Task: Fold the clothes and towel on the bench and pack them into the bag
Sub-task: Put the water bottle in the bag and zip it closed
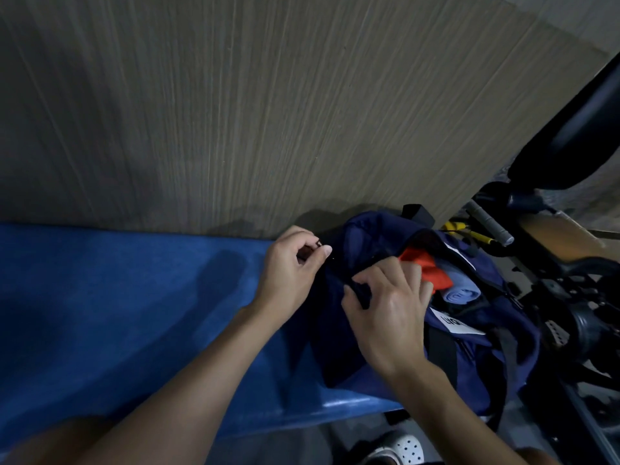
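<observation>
A person leans over a blue bench (134, 297) set against a wood-grain wall (235, 112). A navy bag (469, 357) sits at the bench's right end, and everything here is placed from that bag.

The bag's mouth gapes along its top, its long axis running from the end nearest the wall corner toward the far right. Inside it lie an orange garment (432, 270) and a rolled pale blue towel (461, 295), already packed. No clothes remain on the visible part of the bench to the bag's left.

The left hand (290, 273) is at the bag's left end, thumb and forefinger pinched together on a small dark piece, probably the zip pull, though it is too small to be sure. The right hand (391, 303) rests on top of the bag, just right of the left hand, fingers curled and clamped on a fold of navy fabric at the opening's edge.

The opening stretches away to the right of the pinching fingers, so closing it would likely mean drawing the pull along that line. The left hand is nearer the zip's end. Both forearms reach in from below, wrists bent down.
</observation>
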A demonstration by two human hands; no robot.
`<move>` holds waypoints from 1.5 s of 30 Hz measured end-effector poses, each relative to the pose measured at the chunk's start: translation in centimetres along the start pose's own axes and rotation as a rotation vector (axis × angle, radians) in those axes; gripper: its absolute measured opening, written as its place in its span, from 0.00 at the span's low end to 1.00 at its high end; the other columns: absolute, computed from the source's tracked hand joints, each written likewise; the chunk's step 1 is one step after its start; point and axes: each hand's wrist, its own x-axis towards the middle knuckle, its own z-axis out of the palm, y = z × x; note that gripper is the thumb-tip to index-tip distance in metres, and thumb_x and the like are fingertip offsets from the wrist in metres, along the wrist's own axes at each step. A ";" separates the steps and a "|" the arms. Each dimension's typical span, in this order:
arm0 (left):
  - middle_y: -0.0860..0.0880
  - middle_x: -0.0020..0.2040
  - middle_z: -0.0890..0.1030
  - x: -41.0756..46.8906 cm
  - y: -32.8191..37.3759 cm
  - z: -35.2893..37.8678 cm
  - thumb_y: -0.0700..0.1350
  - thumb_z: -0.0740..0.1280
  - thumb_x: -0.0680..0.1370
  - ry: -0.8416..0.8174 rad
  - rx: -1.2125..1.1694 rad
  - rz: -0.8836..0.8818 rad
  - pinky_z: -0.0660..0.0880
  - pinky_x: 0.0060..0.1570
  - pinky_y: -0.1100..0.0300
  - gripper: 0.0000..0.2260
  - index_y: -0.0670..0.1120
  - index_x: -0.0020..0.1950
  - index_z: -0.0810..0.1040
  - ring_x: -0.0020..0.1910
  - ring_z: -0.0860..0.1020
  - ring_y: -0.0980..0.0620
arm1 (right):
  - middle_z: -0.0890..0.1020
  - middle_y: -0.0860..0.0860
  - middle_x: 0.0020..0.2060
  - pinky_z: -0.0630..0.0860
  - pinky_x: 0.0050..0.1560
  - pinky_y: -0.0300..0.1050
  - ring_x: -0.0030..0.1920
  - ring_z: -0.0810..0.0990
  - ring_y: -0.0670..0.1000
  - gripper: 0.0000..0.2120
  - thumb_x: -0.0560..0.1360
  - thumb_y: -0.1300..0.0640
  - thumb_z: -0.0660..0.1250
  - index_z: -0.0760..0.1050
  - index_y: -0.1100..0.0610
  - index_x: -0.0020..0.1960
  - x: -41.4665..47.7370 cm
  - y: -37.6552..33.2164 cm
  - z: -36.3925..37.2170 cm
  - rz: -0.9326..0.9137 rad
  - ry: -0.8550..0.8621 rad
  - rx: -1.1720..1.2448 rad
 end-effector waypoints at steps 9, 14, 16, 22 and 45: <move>0.52 0.41 0.78 2.5 -0.8 -0.2 0.41 0.73 0.74 -0.077 0.016 0.043 0.74 0.39 0.60 0.08 0.40 0.38 0.78 0.37 0.77 0.54 | 0.81 0.50 0.36 0.60 0.46 0.51 0.43 0.74 0.56 0.12 0.72 0.46 0.66 0.79 0.53 0.37 4.4 -0.7 2.1 -0.037 -0.154 -0.263; 0.54 0.42 0.76 4.0 -1.8 0.8 0.41 0.72 0.73 -0.089 0.019 0.076 0.75 0.39 0.58 0.08 0.40 0.37 0.77 0.36 0.78 0.51 | 0.79 0.47 0.35 0.62 0.48 0.51 0.43 0.75 0.53 0.09 0.71 0.49 0.67 0.79 0.52 0.38 4.0 0.6 2.6 -0.004 0.032 -0.055; 0.54 0.42 0.76 4.1 -2.8 0.9 0.40 0.72 0.74 -0.085 0.039 0.073 0.74 0.39 0.58 0.07 0.41 0.38 0.77 0.37 0.77 0.52 | 0.79 0.46 0.35 0.63 0.48 0.51 0.44 0.75 0.52 0.07 0.71 0.50 0.68 0.79 0.52 0.38 3.7 0.8 2.6 -0.016 0.075 -0.005; 0.52 0.41 0.76 4.8 -5.9 0.8 0.39 0.73 0.74 -0.106 0.111 0.047 0.72 0.37 0.59 0.09 0.42 0.36 0.76 0.35 0.76 0.50 | 0.79 0.44 0.36 0.63 0.50 0.50 0.44 0.75 0.51 0.06 0.71 0.51 0.70 0.80 0.53 0.39 3.3 1.1 2.5 -0.010 0.133 0.083; 0.58 0.40 0.76 2.5 -12.6 -0.9 0.47 0.76 0.73 -0.152 0.523 -0.079 0.71 0.44 0.51 0.08 0.49 0.38 0.78 0.43 0.74 0.50 | 0.78 0.42 0.36 0.59 0.54 0.47 0.44 0.73 0.47 0.07 0.71 0.49 0.69 0.78 0.52 0.37 2.4 1.2 3.0 -0.030 0.173 0.212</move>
